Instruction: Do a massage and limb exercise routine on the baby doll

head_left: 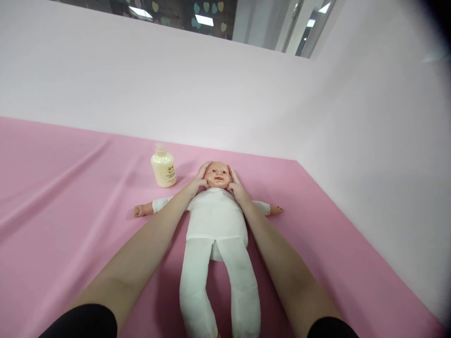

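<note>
Doll (pixel 217 216), head (pixel 218 175) cupped between left hand (pixel 200 180) and right hand (pixel 236 182), both loosely open, could twist under uneven pressure

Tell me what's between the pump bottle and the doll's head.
In the head view, a strip of pink sheet comes first beside the pump bottle, then the left hand, against the side of the doll's head.

Soft, even indoor light; white light panels (pixel 204 20) glare at the top; gentle shadows flank the doll (pixel 216 218); the upper right corner blurs into black.
</note>
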Available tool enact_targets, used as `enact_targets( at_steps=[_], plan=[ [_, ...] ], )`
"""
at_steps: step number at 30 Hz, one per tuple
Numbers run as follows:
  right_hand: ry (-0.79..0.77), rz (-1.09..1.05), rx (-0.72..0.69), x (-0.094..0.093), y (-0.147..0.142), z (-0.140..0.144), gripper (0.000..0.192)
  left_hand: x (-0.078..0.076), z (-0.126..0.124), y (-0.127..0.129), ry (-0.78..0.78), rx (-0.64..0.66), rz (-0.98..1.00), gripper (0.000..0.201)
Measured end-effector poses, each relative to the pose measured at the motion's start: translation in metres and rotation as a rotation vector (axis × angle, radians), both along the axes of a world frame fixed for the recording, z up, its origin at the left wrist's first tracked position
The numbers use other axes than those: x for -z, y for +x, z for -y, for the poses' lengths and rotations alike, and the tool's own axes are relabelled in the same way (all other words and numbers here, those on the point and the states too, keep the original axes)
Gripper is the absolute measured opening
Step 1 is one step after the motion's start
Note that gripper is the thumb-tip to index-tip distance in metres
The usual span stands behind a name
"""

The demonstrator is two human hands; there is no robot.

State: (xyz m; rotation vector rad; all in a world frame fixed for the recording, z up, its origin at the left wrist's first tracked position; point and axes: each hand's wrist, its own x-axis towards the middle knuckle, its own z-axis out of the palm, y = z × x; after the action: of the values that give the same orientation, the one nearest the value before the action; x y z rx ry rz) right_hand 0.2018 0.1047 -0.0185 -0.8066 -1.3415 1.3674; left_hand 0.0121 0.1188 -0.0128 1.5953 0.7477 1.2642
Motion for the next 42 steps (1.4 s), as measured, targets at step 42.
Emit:
enact_targets(
  at_steps=[42],
  plan=[
    [-0.037,0.009,-0.044,-0.005,0.001,0.003,0.100,-0.003,0.000,0.001,0.043,-0.007,-0.056,0.086]
  ],
)
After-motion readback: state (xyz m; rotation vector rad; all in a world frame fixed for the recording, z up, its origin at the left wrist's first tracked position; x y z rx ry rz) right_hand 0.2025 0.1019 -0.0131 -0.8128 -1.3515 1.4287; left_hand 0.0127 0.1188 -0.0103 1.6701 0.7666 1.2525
